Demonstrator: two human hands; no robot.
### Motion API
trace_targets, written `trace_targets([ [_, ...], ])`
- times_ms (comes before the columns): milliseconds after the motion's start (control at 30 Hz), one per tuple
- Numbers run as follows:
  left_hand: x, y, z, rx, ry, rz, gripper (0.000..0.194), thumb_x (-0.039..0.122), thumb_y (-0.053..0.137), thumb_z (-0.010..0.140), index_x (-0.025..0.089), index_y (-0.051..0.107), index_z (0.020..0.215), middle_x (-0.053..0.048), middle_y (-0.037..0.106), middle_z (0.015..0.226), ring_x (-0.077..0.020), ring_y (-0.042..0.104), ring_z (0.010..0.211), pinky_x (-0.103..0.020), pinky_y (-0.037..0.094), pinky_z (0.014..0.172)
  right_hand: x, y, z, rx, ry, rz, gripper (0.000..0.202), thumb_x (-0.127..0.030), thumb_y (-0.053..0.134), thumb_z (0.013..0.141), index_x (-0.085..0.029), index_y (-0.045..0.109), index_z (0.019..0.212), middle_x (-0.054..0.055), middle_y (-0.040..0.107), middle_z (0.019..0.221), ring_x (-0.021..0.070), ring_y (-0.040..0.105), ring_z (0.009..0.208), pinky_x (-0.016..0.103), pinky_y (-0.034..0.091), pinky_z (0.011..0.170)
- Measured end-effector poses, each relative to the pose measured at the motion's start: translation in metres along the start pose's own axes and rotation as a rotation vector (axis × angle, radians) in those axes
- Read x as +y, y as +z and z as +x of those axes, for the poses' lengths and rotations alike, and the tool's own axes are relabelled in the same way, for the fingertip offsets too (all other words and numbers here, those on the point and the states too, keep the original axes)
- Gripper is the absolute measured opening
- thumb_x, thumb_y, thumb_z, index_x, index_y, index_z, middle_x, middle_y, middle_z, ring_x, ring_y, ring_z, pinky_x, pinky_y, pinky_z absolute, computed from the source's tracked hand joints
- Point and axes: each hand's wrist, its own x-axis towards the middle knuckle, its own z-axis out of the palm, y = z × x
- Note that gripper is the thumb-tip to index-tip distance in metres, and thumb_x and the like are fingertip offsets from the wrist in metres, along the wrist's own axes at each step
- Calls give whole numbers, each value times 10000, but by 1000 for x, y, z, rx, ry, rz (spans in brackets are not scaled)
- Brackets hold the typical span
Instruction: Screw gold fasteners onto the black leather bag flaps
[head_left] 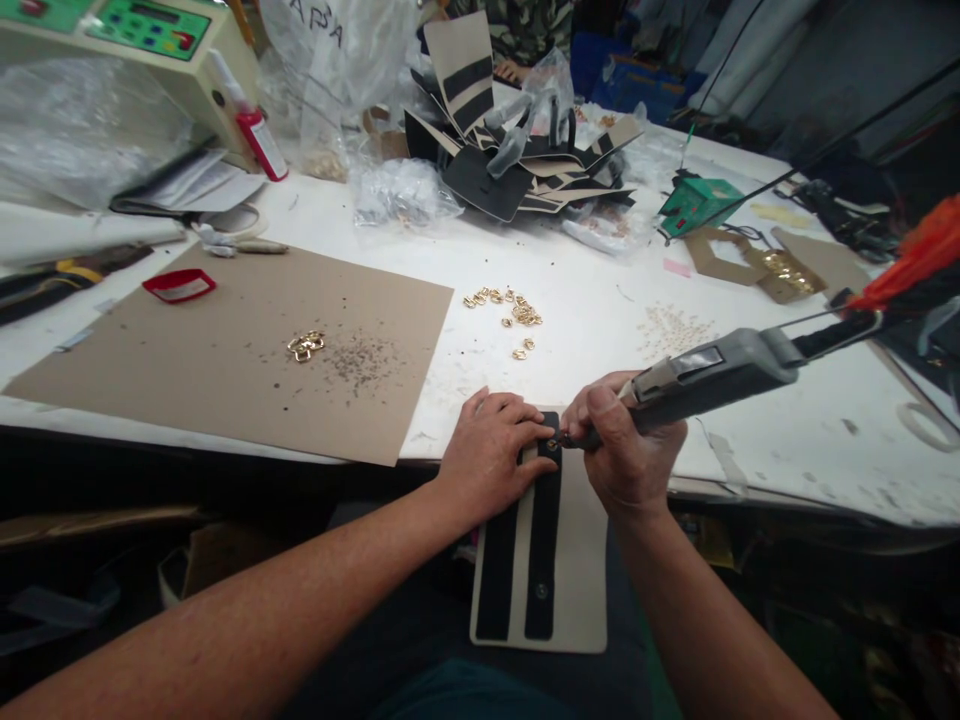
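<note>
A beige panel [583,560] with two black straps lies partly on the table's front edge and partly over my lap. My left hand [491,450] holds its upper end down, with thumb and forefinger on either side of a small metal fitting [553,446] on the right-hand strap [543,540]. In my right hand [634,450] is a grey electric screwdriver [705,385], tilted, its tip close to that fitting; I cannot tell if they touch. A second round fitting [541,592] shows near the strap's lower end. Gold buckles [525,312] lie scattered beyond my hands.
On the left, a cardboard sheet [225,370] bears more gold buckles [306,346] and dark small parts [364,362]. Panels with black straps [517,170] are heaped at the back. A green box [701,203] stands to the right. An orange-wrapped cord [915,255] runs from the screwdriver.
</note>
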Motion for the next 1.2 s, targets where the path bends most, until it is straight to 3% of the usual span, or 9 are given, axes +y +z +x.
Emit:
trace_targets([
  [333,1,0,1,-4,-4,-11,287,425,832,858,341,762,1123,24,739,1247,-277,559,1286,-582,268,1221,3,-8,3,-142,-16,-71,263,-295,749,873,-224,570,694,-36,592,609,137,557,503,299,482,510],
  [700,2,-1,1,-31,-27,6,242,418,799,889,341,748,1113,20,739,1262,-279,551,1315,-591,232,1245,9,-9,9,-240,48,7,207,-284,787,802,-229,591,761,-49,572,622,137,552,551,302,505,540],
  [1000,2,-3,2,-35,-46,1,202,369,774,903,341,753,1102,20,732,1272,-277,547,1321,-585,234,1243,14,-10,10,-241,80,-1,200,-295,783,795,-230,600,748,-35,594,631,149,575,569,309,528,548],
  [1200,4,-3,2,-38,-37,8,309,418,830,861,340,745,1147,13,723,1319,-284,555,1319,-590,259,1230,16,-8,11,-211,101,-34,282,-388,804,825,-210,613,720,-37,588,587,134,545,513,275,482,501],
])
